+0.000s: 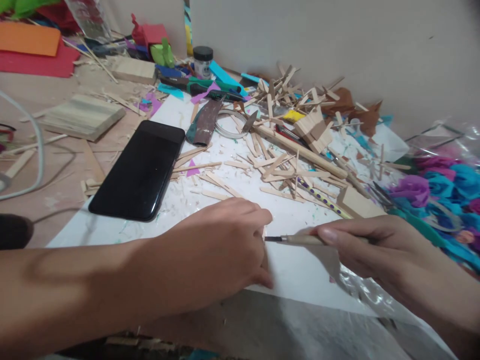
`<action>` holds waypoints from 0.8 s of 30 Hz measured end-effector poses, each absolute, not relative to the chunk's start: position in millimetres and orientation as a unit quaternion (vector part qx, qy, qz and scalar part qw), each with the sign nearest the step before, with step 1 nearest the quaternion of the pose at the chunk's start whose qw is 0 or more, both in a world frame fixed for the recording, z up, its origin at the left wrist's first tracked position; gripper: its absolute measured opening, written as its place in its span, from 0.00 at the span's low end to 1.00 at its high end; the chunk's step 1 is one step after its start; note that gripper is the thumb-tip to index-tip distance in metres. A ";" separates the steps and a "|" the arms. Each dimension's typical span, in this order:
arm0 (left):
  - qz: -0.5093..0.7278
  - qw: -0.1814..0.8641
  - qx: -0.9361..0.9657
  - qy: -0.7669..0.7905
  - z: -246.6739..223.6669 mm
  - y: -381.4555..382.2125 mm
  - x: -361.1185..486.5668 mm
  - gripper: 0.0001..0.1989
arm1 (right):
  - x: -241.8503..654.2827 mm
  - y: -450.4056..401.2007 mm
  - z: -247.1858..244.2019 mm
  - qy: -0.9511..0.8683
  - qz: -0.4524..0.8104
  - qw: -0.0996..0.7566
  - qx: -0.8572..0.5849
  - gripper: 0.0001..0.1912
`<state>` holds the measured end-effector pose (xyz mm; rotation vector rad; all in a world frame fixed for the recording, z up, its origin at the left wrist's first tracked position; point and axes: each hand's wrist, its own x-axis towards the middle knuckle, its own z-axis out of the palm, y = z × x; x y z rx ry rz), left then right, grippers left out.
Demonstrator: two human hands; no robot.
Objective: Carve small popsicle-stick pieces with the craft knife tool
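My right hand (382,245) is closed around the pale handle of a small carving tool (302,239). Its narrow dark metal tip points left and meets the edge of my left hand (228,242). That hand is closed and pressed low over the white paper (300,275), fingers curled. A sliver of something pale brown shows beneath its fingers, but the rest is hidden by the hand. Just beyond my hands lie loose craft sticks (223,185). A black phone (138,170) lies flat beyond my left forearm.
Craft sticks (288,85) are heaped against the wall, with a wooden rod (300,150) before them. A loose pointed blade (250,121) rests by a tape ring (228,131). Wood blocks (84,116) lie left; crepe-paper flowers (446,185) fill the right. A white cable (39,145) loops at far left.
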<state>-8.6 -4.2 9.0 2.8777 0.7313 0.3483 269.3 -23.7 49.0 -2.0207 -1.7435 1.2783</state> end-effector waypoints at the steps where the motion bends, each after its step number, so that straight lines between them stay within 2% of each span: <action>1: 0.113 0.079 0.959 0.246 9.1 -4.1 -8.4 0.12 | 272.8 -25.0 45.9 -0.559 0.467 0.087 -0.680 0.30; 4: 0.110 0.085 0.959 0.246 9.4 -3.4 -7.9 0.12 | 277.4 -26.7 40.6 -0.521 0.491 0.097 -0.691 0.28; 10: 0.106 0.084 0.960 0.244 10.9 -0.9 -6.9 0.19 | 266.5 -22.3 54.1 -0.629 0.355 0.119 -0.681 0.24; 16: 0.106 0.091 0.962 0.235 7.6 0.1 -6.7 0.16 | 267.6 -25.5 61.8 -0.693 0.282 0.123 -0.652 0.17; 24: 0.121 0.101 0.955 0.250 6.8 -2.1 -6.7 0.17 | 267.8 -31.2 63.6 -0.723 0.250 0.121 -0.633 0.15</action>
